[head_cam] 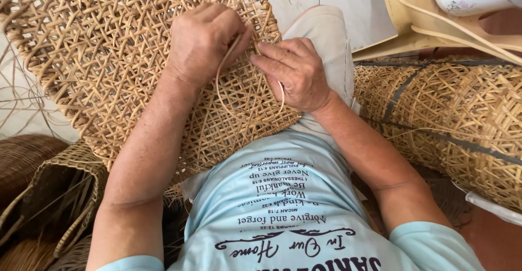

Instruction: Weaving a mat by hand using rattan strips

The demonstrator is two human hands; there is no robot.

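I'm seeing a tan open-hexagon weave on the rattan panel, a pale blue dark-lettered T-shirt, and a dark-banded cane roll.

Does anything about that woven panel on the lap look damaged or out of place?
Nothing looks broken. The woven panel has an even open lattice. The only loose bit is a thin cane strand looping free between the left hand and right hand.

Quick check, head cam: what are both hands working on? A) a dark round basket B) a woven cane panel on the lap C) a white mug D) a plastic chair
B: the left hand and right hand both rest on the open-weave cane panel across the lap, pinching a loose cane strand that loops below them.
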